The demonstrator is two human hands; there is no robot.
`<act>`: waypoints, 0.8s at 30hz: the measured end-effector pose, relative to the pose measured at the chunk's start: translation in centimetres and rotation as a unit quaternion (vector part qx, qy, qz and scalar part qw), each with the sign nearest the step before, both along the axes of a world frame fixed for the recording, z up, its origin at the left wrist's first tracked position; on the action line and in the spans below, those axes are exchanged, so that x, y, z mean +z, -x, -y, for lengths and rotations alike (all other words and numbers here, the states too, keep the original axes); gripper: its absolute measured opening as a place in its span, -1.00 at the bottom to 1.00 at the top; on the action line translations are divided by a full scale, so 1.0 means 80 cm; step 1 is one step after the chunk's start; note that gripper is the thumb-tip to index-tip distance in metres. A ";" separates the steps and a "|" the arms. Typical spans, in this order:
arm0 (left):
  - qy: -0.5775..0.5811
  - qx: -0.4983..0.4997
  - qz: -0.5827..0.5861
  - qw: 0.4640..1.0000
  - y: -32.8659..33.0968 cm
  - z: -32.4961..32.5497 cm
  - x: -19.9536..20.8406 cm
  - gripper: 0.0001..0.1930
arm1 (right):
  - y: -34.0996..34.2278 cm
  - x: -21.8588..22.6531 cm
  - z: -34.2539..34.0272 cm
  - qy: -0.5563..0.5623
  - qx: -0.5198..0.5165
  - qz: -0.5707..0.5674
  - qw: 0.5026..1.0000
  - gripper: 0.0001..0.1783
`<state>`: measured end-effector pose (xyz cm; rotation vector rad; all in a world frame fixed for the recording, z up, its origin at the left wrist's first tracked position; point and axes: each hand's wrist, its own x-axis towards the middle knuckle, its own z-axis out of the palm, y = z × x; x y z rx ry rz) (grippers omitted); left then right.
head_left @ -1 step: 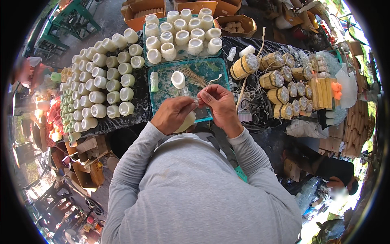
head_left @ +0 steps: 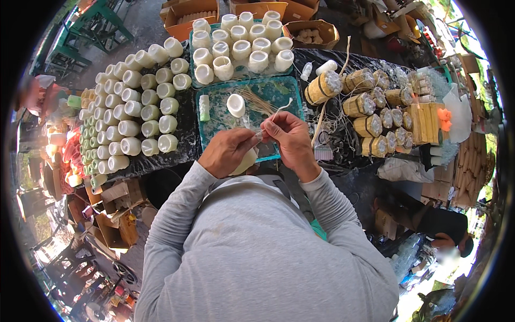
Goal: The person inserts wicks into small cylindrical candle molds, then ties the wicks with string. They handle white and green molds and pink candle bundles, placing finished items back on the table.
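My left hand (head_left: 228, 152) and my right hand (head_left: 289, 138) meet over the near edge of a green tray (head_left: 201, 134), fingertips pinched close together. Between them is a thin, clear strand-like bit (head_left: 259, 133), too small to name surely. A pale string (head_left: 282, 107) sticks up from the right fingers. Below the left hand, a whitish rounded object (head_left: 247, 161) shows, partly covered. Inside the tray stand a white plastic-wrapped cylinder (head_left: 235, 105) and, at its left side, a slim pale green roll (head_left: 204, 108). A bundle of tan strands (head_left: 256, 100) lies behind the right hand.
Rows of whitish wrapped cylinders (head_left: 129, 129) fill the left table; more stand on a far tray (head_left: 193, 78). To the right lie tan bundles tied with dark bands (head_left: 322, 87) and loose strings. Cardboard boxes (head_left: 311, 35) sit beyond. Another person (head_left: 442, 222) is at the lower right.
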<state>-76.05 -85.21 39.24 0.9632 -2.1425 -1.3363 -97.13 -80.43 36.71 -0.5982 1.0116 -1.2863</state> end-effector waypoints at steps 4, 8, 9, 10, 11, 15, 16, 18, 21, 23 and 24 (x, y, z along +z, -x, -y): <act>0.014 -0.006 -0.001 1.000 -0.022 -0.012 -0.012 -0.82 | -0.017 -0.010 -0.015 -0.018 0.045 -0.024 0.999 -0.82; 0.011 -0.017 0.025 0.999 -0.035 -0.013 -0.024 -0.80 | -0.033 -0.019 -0.024 -0.020 0.104 -0.125 0.987 -0.75; 0.005 -0.016 0.009 1.000 -0.038 -0.016 -0.026 -0.78 | -0.034 -0.019 -0.029 -0.021 0.116 -0.116 0.986 -0.76; -0.022 -0.015 0.011 1.000 -0.041 -0.017 -0.027 -0.78 | -0.035 -0.020 -0.030 -0.030 0.133 -0.122 0.983 -0.77; -0.052 -0.014 0.015 0.998 -0.045 -0.018 -0.027 -0.78 | -0.037 -0.021 -0.032 -0.041 0.147 -0.130 0.980 -0.78; -0.084 -0.017 0.023 0.996 -0.057 -0.020 -0.035 -0.76 | -0.044 -0.033 -0.033 -0.030 0.161 -0.141 0.976 -0.83; -0.111 -0.011 0.035 0.993 -0.061 -0.022 -0.041 -0.76 | -0.047 -0.039 -0.032 -0.028 0.155 -0.153 0.975 -0.84; -0.143 0.001 0.024 0.989 -0.070 -0.026 -0.063 -0.74 | -0.050 -0.056 -0.027 -0.029 0.154 -0.176 0.972 -0.87; -0.339 0.152 -0.039 0.928 -0.094 -0.031 -0.113 -0.69 | -0.056 -0.092 -0.020 -0.027 0.072 -0.088 0.993 -0.86; -0.536 0.258 -0.195 0.780 -0.126 -0.040 -0.145 -0.57 | -0.047 -0.117 -0.017 -0.057 0.046 -0.072 0.995 -0.86; -0.605 0.289 -0.278 0.688 -0.143 -0.051 -0.159 -0.51 | -0.038 -0.129 -0.016 -0.086 0.029 -0.071 0.993 -0.85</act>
